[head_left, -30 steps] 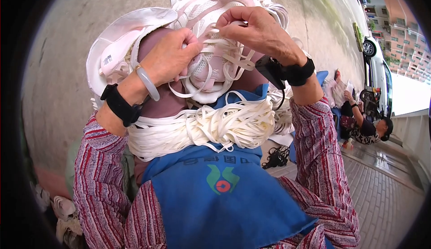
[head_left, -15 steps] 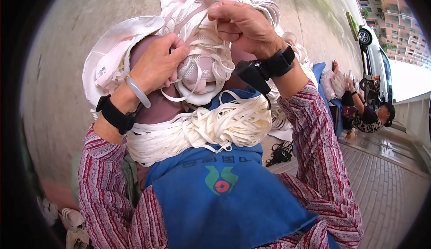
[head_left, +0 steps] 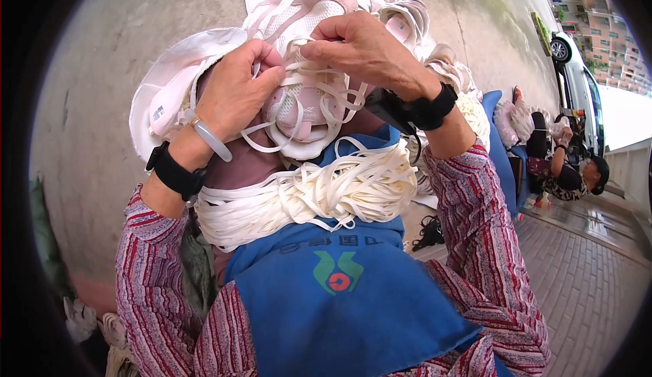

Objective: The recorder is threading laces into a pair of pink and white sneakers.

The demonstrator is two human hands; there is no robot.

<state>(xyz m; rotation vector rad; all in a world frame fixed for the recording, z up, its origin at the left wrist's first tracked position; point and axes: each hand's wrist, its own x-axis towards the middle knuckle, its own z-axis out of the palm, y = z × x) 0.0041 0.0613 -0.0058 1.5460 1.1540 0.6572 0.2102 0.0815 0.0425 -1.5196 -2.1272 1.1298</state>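
A pink-and-white sneaker upper [head_left: 293,113] lies on my lap, toe toward me, with a white shoelace [head_left: 339,102] running across its front in loose loops. My left hand [head_left: 234,92] is closed at its left edge, thumb against forefinger, the other fingers tucked out of sight. Over the top eyelets my right hand [head_left: 367,54] pinches the lace between thumb and forefinger; the tip of the lace is hidden. Nearer me, a thick bundle of cream shoelaces [head_left: 305,197] lies across the blue apron [head_left: 292,322].
More pink-and-white uppers [head_left: 326,3] are heaped beyond my hands, with another upper [head_left: 163,112] at the left. Black laces [head_left: 429,231] lie at the right. Further right, another person [head_left: 567,173] sits near a parked white car [head_left: 577,78].
My right hand has come down from its raised pull on the lace to the upper's top eyelets. My left hand has shifted slightly up along the edge.
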